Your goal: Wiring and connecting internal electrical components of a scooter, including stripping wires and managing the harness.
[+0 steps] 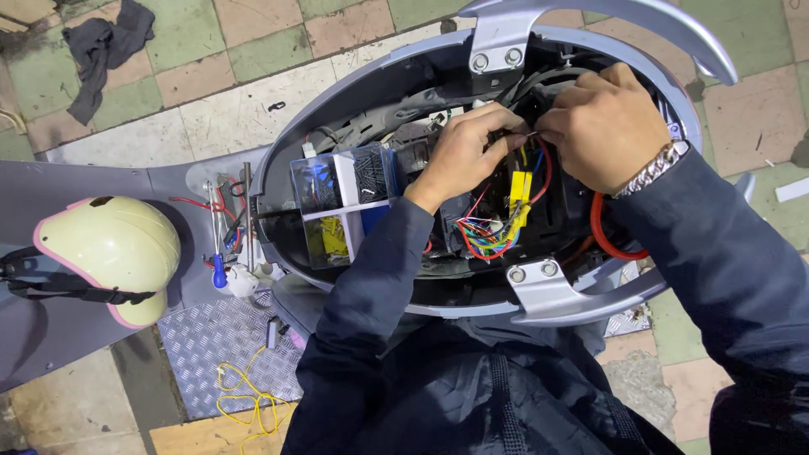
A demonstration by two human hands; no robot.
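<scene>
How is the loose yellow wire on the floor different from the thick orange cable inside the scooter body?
The yellow wire is thin and lies in a loose tangle on the floor, away from both hands. The orange cable is much thicker, makes one smooth curve inside the open compartment, and runs just below the right hand. Both are bright and flexible.

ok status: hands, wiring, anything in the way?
Left hand and right hand both pinching wires inside open scooter body. Coloured wire bundle loose below. Clear parts box beside left forearm, not blocking.
</scene>
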